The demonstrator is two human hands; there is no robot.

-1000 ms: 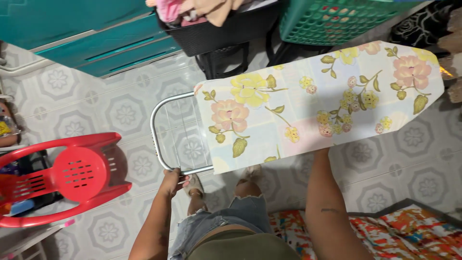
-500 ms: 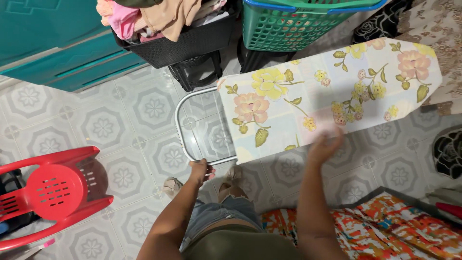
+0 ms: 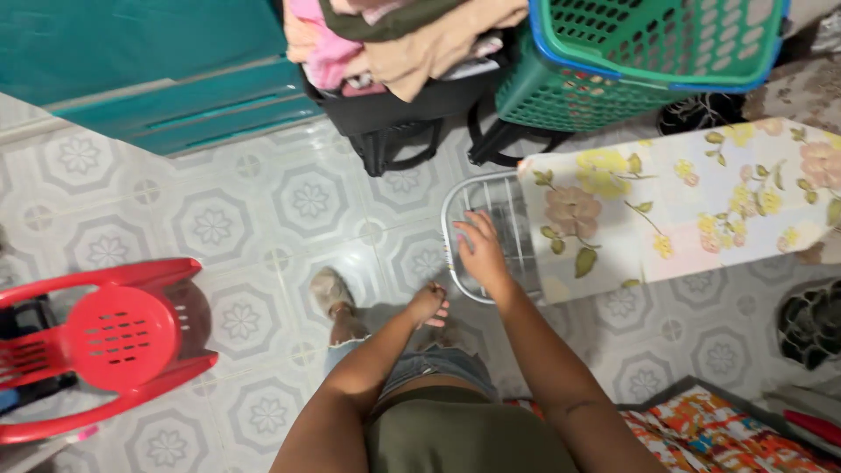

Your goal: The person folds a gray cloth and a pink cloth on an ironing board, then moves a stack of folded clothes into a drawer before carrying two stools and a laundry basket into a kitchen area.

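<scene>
Over the tiled floor: you stand looking down at an ironing board (image 3: 692,210) with a flowered cover, set up ahead and to your right.
Board position: its padded top runs off the right edge of view; its blunt end points toward your legs, so the metal iron rest (image 3: 491,232) sits within arm's reach.
Right hand (image 3: 480,250): laid on the wire rest with fingers spread and lightly curled over the rods; this grip is wide and closes on nothing that I can confirm.
Reason judged: the rest is the nearest bare metal part of the board, a natural place to steady or shift it.
Left hand (image 3: 429,305): hangs low in front of your shorts, apart from the rest, fingers loosely bent and holding nothing.
Behind the board: a green laundry basket (image 3: 648,52) and a dark hamper (image 3: 403,83) heaped with clothes stand against a teal cabinet (image 3: 149,70), close beside the board's far edge, clothes within reach of the padded top.
Left of you: a red plastic chair (image 3: 105,337) stands well apart from the board.
Lower right: a patterned cloth (image 3: 701,429) lies near your right side.
Footing: your sandalled feet are planted on the floor just short of the rest.
</scene>
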